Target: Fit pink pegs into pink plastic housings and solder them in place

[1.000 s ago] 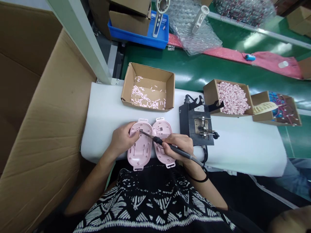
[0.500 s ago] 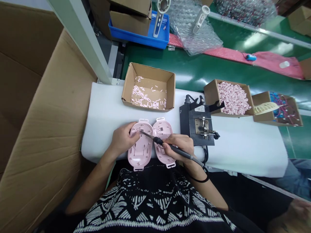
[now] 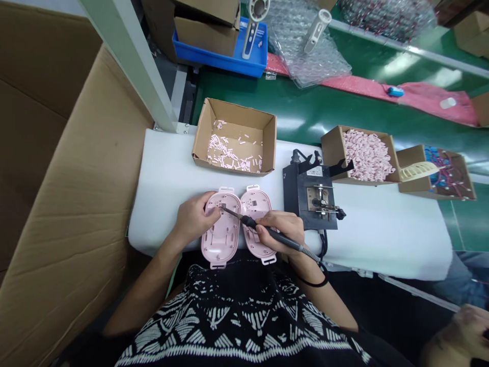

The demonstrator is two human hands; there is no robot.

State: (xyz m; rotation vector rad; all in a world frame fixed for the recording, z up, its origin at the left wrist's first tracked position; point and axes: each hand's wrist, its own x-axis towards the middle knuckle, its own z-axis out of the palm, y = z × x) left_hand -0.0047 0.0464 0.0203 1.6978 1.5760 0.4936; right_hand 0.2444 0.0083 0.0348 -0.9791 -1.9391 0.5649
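Two pink oval plastic shells lie side by side at the table's front edge, inner faces up. My left hand (image 3: 197, 219) grips the upper left edge of the left shell (image 3: 221, 239), its thumb reaching over the rim. In my right hand (image 3: 281, 227) is a soldering iron (image 3: 275, 235), held like a pen and slanting down to the left. Its tip touches or nearly touches a small dark part near the top of the left shell. The right shell (image 3: 257, 203) lies partly under my right hand and the iron.
A black soldering station (image 3: 309, 193) stands right of the shells. Behind them is a cardboard box (image 3: 234, 165) of small pink pieces. Farther right are a box of pink parts (image 3: 369, 155) and a box of wired blue parts (image 3: 454, 173). Another person's hand (image 3: 464, 331) shows at lower right.
The other person's hand at lower right has moved further into view. My hands, the soldering iron and the shells hold nearly the same positions.
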